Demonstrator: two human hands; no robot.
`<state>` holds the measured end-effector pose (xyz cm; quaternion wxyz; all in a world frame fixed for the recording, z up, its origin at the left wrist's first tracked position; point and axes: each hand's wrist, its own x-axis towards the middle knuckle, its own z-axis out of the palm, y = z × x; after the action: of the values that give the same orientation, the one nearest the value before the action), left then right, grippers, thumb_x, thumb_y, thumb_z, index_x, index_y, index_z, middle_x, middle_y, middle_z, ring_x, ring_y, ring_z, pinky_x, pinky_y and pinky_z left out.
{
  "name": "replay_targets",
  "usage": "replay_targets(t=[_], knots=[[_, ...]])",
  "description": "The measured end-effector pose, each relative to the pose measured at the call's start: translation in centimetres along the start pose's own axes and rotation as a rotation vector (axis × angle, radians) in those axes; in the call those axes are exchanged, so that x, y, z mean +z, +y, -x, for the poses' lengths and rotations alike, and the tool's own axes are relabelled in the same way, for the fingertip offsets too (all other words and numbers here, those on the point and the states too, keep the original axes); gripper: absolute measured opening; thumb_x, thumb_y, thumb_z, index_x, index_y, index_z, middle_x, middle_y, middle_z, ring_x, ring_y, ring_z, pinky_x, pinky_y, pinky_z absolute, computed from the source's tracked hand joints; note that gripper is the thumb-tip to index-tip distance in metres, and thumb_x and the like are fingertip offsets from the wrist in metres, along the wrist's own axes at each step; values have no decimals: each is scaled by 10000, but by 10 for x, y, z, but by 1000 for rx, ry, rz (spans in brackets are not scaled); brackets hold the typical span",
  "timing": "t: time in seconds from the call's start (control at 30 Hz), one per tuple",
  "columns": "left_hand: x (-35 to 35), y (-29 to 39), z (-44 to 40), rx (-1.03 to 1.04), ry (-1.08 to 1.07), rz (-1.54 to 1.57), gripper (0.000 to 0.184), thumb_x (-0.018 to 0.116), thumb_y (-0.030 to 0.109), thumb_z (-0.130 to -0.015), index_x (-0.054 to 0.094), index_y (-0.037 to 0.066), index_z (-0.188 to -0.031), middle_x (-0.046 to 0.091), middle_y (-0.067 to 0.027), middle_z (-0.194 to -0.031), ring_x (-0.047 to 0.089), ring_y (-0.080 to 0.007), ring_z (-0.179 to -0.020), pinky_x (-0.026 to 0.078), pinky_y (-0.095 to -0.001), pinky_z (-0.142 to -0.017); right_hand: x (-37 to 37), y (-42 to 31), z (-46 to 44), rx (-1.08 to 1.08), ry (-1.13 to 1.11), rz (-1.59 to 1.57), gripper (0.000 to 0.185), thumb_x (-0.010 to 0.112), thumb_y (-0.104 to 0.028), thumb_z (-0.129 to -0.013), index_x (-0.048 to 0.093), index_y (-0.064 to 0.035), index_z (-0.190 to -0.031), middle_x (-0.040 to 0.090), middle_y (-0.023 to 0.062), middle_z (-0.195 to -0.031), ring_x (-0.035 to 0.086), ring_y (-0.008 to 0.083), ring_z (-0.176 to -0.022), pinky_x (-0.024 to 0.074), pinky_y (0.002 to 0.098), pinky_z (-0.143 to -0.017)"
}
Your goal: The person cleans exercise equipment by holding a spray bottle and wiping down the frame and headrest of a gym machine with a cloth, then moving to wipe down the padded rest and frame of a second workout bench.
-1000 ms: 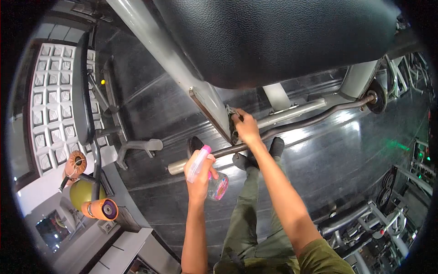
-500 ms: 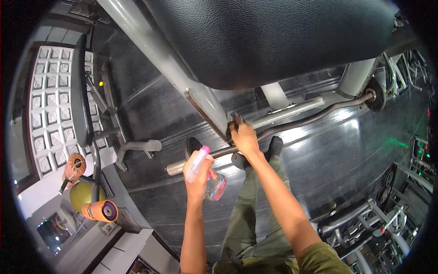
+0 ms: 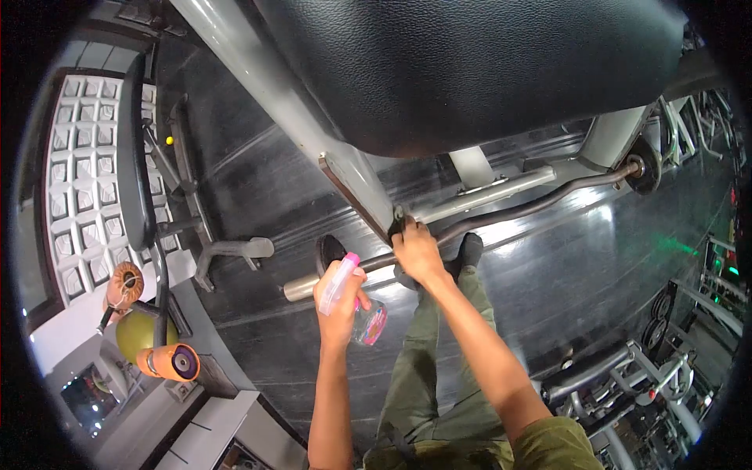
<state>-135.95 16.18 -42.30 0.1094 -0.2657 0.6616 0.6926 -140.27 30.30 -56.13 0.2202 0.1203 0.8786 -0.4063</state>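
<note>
My left hand [image 3: 337,309] is wrapped around a clear spray bottle [image 3: 371,323] with a pink nozzle and a colourful label. It is near the bare metal end of a curved barbell [image 3: 540,205]. My right hand [image 3: 417,249] reaches over the bar to the lower end of a grey bench frame [image 3: 356,182]. Its fingers are curled over a small dark thing [image 3: 397,227] at the frame's end; whether this is a cloth or part of the frame I cannot tell. A black padded seat [image 3: 486,70] hangs over the top of the view.
A second bench [image 3: 138,157] with orange foam rollers [image 3: 174,362] stands at the left, near a green ball [image 3: 138,335]. A weight plate [image 3: 645,166] is on the barbell's far end. More gym machines [image 3: 627,384] fill the lower right. My feet are beside the bar.
My right hand has shifted slightly down and left at the frame's lower end, its fingers more curled. The left hand keeps the spray bottle in nearly the same place.
</note>
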Motion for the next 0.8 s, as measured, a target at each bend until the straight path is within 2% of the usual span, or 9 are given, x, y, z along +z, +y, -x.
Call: replay_targets(t=[0.07,0.13,0.2,0.33,0.37,0.43,0.53,0.63,0.8], knots=[[-1,-1,-3,11,-3,-8,159,604,151,-921,604,9,-848,582,-44,-737,551,-107,-495,402,-241,-490,-29,-13,-25,107,-315,116,461,512,-224,-885,516,106,-1206,599,315,-1168,590,480,-1062,478,502,-944],[-3,-3,-3,9,-9,-37,160,604,149,-920,604,8,-847,584,-45,-742,552,-107,-495,400,-243,-487,-41,-24,-55,186,-415,29,394,531,-206,-874,573,56,-1166,611,324,-1133,588,450,-1087,476,491,-944],[-1,1,-5,13,-3,-19,155,603,146,-918,603,8,-845,585,-46,-745,552,-108,-495,397,-245,-485,-34,-34,-61,-76,-93,-101,381,541,-208,-879,581,29,-1175,597,317,-1171,568,440,-1124,455,479,-963],[1,0,-6,1,-1,6,141,600,136,-909,605,10,-847,589,-47,-752,551,-109,-494,393,-247,-483,-41,-51,-40,-154,22,-502,404,546,-218,-894,568,2,-1232,609,302,-1158,592,423,-1081,469,456,-916],[1,-2,-5,-4,-3,0,138,600,135,-908,606,10,-848,588,-46,-752,551,-108,-495,393,-246,-484,-40,-45,-35,-154,17,-478,405,546,-215,-898,567,-11,-1247,631,292,-1116,630,411,-1011,494,449,-856],[-1,-4,-7,-7,-6,-11,133,599,133,-904,609,11,-852,586,-45,-753,550,-108,-496,395,-245,-485,-44,-33,-34,-103,-32,-305,440,557,-261,-891,578,-1,-1246,609,280,-1195,558,444,-1146,433,441,-1001],[0,-2,-7,-10,-19,8,143,599,139,-905,607,9,-847,580,-40,-747,547,-105,-497,395,-244,-485,-6,31,-71,31,-284,70,469,547,-328,-887,592,-41,-1255,641,265,-1130,594,434,-1094,473,456,-951],[2,-2,-9,-8,-30,-19,154,604,155,-909,603,14,-847,572,-33,-738,541,-102,-495,395,-244,-486,2,27,-114,7,-336,-37,431,542,-305,-889,613,-45,-1225,636,250,-1159,599,422,-1093,486,446,-933],[5,-3,-7,-9,-40,-29,161,612,171,-915,600,24,-852,561,-26,-720,535,-99,-492,397,-245,-489,-21,-14,-92,-127,-166,-458,403,551,-286,-892,637,-60,-1214,628,244,-1187,598,412,-1107,492,436,-926]])
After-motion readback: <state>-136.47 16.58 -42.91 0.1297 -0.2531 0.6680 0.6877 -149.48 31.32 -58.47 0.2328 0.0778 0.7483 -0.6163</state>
